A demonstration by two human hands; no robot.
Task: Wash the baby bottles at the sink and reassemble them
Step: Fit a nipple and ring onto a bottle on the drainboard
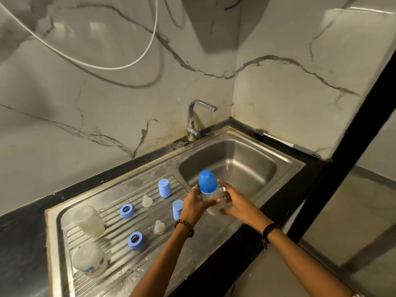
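Assembled bottle (211, 198) held over the front-left rim of the sink (285, 166), beside the basin. Left hand (194, 205) and right hand (232, 203): fingers of both wrapped around the clear body. Long axis near upright, blue cap (207, 181) up and tilted slightly away. Risk: wet plastic could slip into the basin; loose parts on the drainboard (64, 213) could be knocked.

In front of me a white cable (120, 66) loops across the veined marble wall (85, 103), a black bench (19, 243) runs below it, and a dark post (347, 157) stands at my right.
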